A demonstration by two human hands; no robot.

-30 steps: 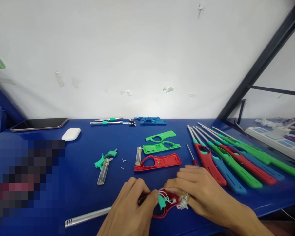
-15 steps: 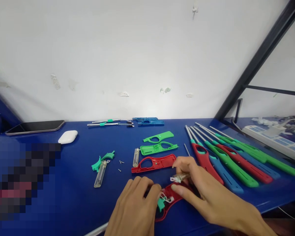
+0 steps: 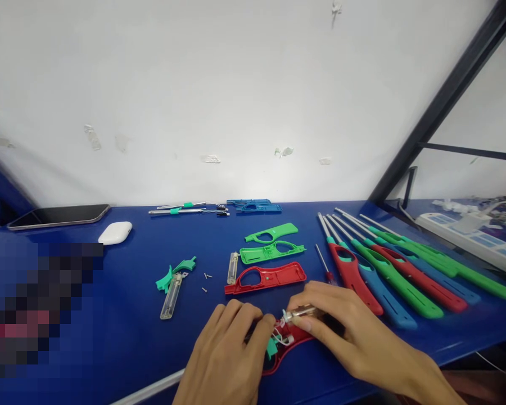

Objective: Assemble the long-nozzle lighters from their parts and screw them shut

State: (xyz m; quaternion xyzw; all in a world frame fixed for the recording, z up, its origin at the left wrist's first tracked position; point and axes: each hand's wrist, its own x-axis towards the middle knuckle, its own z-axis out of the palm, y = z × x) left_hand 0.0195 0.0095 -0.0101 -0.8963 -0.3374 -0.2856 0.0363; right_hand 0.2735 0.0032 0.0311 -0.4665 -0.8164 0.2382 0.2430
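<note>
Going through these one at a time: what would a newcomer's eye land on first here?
Probably the fanned row of long-necked red, blue and green plastic lighters, on the right of the blue table. Next, at the front centre, the left hand holds an open red plastic handle half with white wires inside, while the right hand pinches a small clear plastic tank over it.

No lettering can be read
</note>
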